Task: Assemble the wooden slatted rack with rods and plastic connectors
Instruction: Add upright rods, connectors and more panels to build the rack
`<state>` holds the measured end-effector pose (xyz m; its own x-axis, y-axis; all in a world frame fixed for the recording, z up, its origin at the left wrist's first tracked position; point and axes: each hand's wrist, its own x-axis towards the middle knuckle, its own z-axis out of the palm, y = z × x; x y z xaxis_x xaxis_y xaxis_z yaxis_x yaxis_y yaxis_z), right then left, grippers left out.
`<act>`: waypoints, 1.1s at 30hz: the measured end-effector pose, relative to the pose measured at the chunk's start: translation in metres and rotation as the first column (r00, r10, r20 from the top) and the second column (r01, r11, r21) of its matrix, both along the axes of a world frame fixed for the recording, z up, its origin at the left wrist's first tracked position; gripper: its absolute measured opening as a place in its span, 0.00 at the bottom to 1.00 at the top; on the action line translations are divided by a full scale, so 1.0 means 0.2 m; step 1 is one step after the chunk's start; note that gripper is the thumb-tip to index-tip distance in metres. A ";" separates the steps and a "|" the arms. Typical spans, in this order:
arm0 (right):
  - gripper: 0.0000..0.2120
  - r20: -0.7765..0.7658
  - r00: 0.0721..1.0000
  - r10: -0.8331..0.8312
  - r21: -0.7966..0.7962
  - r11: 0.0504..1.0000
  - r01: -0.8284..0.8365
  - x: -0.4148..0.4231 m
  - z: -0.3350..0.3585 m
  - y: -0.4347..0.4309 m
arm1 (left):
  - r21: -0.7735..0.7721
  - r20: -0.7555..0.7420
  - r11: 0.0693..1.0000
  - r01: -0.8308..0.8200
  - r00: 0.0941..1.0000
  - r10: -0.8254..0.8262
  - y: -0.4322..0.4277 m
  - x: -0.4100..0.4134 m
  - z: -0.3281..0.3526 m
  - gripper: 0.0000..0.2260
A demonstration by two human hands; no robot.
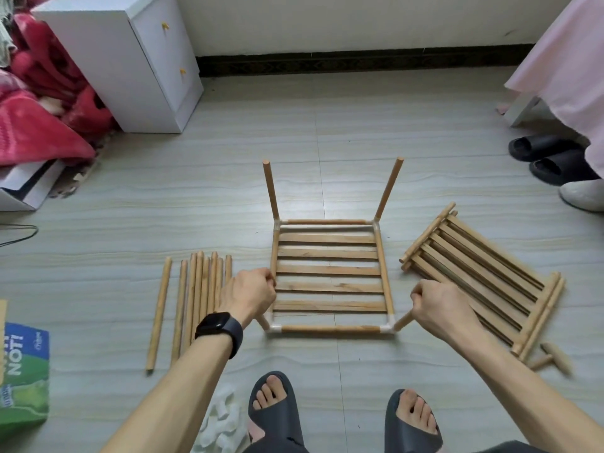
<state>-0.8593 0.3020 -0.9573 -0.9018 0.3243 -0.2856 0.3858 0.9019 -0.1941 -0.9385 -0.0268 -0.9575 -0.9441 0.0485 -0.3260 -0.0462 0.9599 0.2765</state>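
My left hand (248,294) grips the rod (263,322) at the slatted rack's (330,270) near-left corner. My right hand (439,307) grips the near-right rod (404,321).

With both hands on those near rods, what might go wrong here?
The two far rods appear to lean apart, so their connectors may be loosely seated and could slip when the left hand and right hand press the near rods. The loose rods beside the left hand might roll if knocked.

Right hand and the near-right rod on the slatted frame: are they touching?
Touching. In the head view the right hand is curled round the near-right rod, which runs straight into the fist, no gap.
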 end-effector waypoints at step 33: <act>0.14 -0.183 0.874 0.450 0.379 0.853 -0.359 -0.03 -0.09 -0.31 | 0.520 0.333 0.659 -0.544 0.839 0.430 -0.42 0.07 -0.12 0.14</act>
